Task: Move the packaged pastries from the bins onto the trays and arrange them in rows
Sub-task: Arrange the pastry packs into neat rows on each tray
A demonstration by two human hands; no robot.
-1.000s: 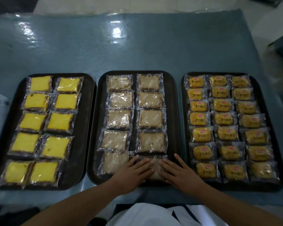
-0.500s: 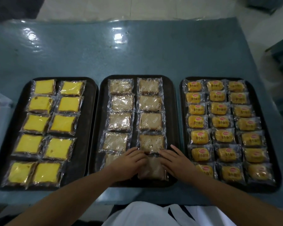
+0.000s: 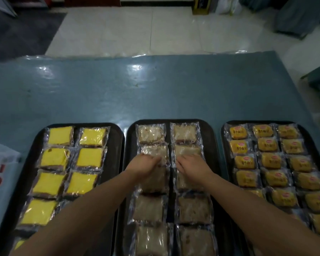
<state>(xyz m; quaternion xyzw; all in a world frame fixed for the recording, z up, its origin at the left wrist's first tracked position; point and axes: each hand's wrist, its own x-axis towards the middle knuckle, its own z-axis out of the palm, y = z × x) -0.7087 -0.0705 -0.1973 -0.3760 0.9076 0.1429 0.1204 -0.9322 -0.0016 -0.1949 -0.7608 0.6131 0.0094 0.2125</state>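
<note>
Three black trays lie side by side on the blue table. The left tray (image 3: 115, 137) carries yellow cake slices (image 3: 89, 157) in two columns. The middle tray (image 3: 211, 145) holds brown wrapped pastries (image 3: 150, 208) in two columns. The right tray (image 3: 224, 145) is packed with small yellow round cakes (image 3: 267, 145) in three columns. My left hand (image 3: 143, 164) rests on the left column of brown pastries near the second row, fingers bent onto a wrapper. My right hand (image 3: 189, 163) presses on the right column beside it, fingers spread.
A white bag or bin (image 3: 0, 174) sits at the table's left edge. The blue table (image 3: 155, 89) stretches beyond the trays. Past it is a pale tiled floor (image 3: 137, 28) and dark furniture (image 3: 299, 17) at the upper right.
Both hands have slid from the near end of the middle tray up along the brown pastries toward its far end. The camera has tilted up and moved closer.
</note>
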